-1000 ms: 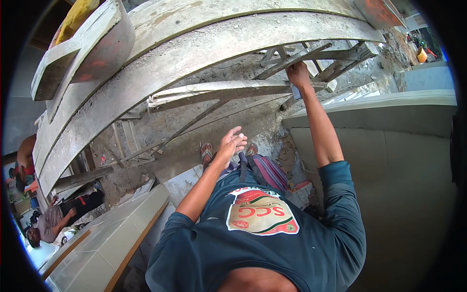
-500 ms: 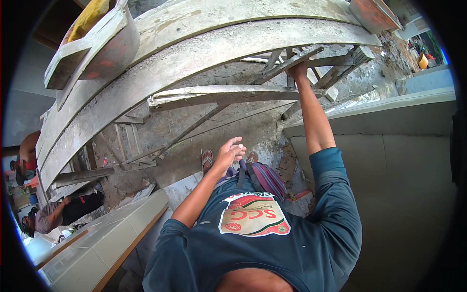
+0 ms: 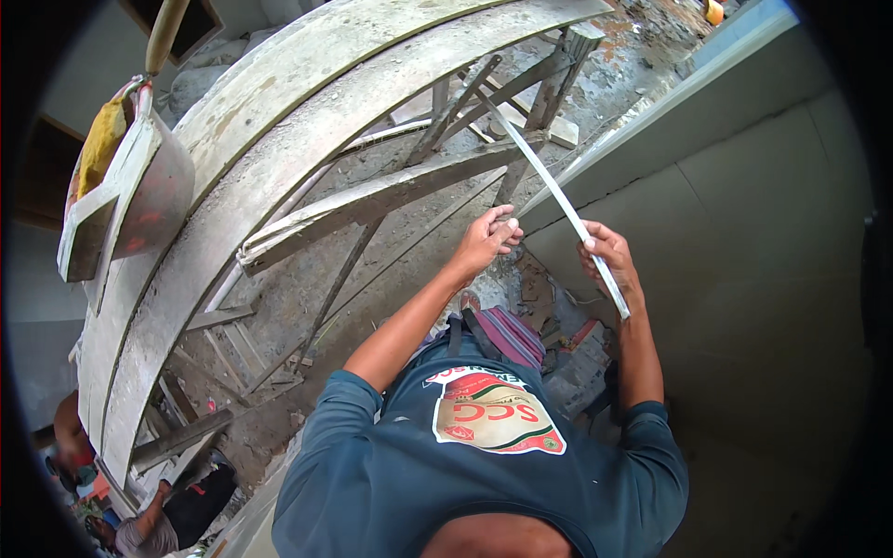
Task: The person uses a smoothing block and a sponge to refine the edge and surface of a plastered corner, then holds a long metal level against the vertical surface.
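A long, thin whitish strip (image 3: 556, 190) slants from the scaffold's wooden braces back toward my body. My right hand (image 3: 609, 253) grips it close to its near end, with the thumb over the top. Whether the strip is metal or wood I cannot tell. Its far end lies by the crossing braces (image 3: 460, 110) below the planks. My left hand (image 3: 488, 240) is held in front of my waist, fingers loosely bent and apart, with nothing in it. The near end of a rough wooden beam (image 3: 391, 193) lies beyond that hand.
Dusty scaffold planks (image 3: 270, 135) arc across the far side. A bucket (image 3: 153, 186) with something yellow in it stands on them at left. A grey wall (image 3: 707, 214) runs close on my right. Another person (image 3: 172, 516) is at lower left; rubble litters the ground.
My right hand has come back from the braces under the planks and now holds the whitish strip. The left hand is slightly farther forward. The view has turned.
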{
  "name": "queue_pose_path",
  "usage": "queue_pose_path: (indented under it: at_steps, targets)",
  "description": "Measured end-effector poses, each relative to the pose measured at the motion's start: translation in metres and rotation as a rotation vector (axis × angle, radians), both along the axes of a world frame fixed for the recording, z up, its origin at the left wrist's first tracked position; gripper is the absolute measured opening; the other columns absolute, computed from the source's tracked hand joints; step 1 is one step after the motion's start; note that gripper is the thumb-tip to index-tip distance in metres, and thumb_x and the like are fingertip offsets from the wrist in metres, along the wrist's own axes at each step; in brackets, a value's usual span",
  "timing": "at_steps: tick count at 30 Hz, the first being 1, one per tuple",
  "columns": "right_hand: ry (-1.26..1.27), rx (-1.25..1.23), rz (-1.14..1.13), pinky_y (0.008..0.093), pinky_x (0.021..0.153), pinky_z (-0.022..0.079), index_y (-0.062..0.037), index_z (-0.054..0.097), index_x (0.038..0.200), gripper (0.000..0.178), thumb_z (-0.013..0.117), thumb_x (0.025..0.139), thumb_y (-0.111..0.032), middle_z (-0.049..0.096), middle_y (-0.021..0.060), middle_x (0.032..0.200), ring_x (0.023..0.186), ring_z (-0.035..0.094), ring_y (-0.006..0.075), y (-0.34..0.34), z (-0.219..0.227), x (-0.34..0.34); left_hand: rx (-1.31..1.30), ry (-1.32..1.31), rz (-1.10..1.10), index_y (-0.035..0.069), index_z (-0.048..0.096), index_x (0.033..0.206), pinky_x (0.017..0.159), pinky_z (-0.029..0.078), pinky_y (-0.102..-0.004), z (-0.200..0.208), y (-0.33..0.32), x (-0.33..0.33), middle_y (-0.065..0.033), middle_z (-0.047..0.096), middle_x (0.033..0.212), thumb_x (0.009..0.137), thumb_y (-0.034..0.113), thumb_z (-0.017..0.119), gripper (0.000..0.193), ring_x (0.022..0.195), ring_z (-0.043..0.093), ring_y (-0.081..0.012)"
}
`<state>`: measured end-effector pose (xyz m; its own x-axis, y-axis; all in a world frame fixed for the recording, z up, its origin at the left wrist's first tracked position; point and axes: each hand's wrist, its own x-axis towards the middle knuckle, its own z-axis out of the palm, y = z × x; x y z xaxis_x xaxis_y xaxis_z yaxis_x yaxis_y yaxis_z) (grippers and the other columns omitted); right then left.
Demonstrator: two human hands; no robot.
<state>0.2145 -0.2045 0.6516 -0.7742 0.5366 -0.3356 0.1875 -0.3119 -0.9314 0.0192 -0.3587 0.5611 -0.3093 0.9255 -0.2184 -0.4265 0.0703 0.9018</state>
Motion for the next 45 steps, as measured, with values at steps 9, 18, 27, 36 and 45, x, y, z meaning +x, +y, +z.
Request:
queue_pose_path:
  at_steps: [9, 18, 27, 36, 45]
  targets:
    - [-0.043, -0.018, -0.18, 0.0203, 0.063, 0.045, 0.0067, 0.053, 0.127, 0.052, 0.066, 0.082, -0.017, 0.062, 0.005, 0.08, 0.07, 0.057, 0.0084, -0.113, -0.01, 0.133, 0.045, -0.248, -0.074, 0.001, 0.033, 0.133, 0.071, 0.054, -0.0326, 0.008, 0.074, 0.034, -0.0133, 0.062, 0.099, 0.092, 0.037, 0.061, 0.061, 0.089, 0.065, -0.0209]
    - [-0.282, 0.47, -0.238, 0.0296, 0.08, 0.049, 0.0002, 0.053, 0.13, 0.04, 0.056, 0.095, -0.018, 0.066, 0.0127, 0.108, 0.088, 0.062, 0.0143, -0.137, -0.074, 0.169, 0.122, 0.08, -0.307, 0.003, 0.044, 0.117, 0.079, 0.057, -0.0374, 0.048, 0.087, 0.06, -0.0129, 0.064, 0.103, 0.096, 0.022, 0.054, 0.029, 0.096, 0.065, -0.0216]
    - [-0.26, 0.763, -0.37, 0.0324, 0.079, 0.048, 0.0015, 0.057, 0.124, 0.037, 0.058, 0.088, -0.006, 0.064, 0.0177, 0.104, 0.09, 0.062, 0.0267, -0.119, -0.076, 0.132, 0.28, 0.35, -0.199, -0.003, 0.034, 0.134, 0.074, 0.054, -0.0281, 0.094, 0.103, 0.068, -0.0087, 0.062, 0.098, 0.09, 0.013, 0.065, 0.055, 0.091, 0.063, -0.0145]
    - [-0.343, 0.88, -0.422, 0.0302, 0.077, 0.052, 0.0028, 0.06, 0.119, 0.037, 0.065, 0.086, -0.014, 0.064, 0.0179, 0.109, 0.098, 0.063, 0.0267, -0.107, -0.107, 0.122, 0.401, 0.493, -0.21, 0.0, 0.036, 0.134, 0.088, 0.049, -0.0348, 0.113, 0.066, 0.072, -0.0145, 0.062, 0.104, 0.092, 0.014, 0.062, 0.052, 0.104, 0.062, -0.0229]
    - [-0.103, 0.916, -0.519, 0.0294, 0.076, 0.054, 0.0023, 0.059, 0.122, 0.04, 0.07, 0.085, -0.01, 0.061, 0.0142, 0.111, 0.095, 0.063, 0.0207, -0.113, 0.005, 0.06, 0.58, 0.789, -0.112, -0.003, 0.035, 0.134, 0.088, 0.046, -0.0421, 0.065, 0.016, 0.077, -0.0287, 0.053, 0.116, 0.09, 0.004, 0.058, 0.05, 0.106, 0.055, -0.0462]
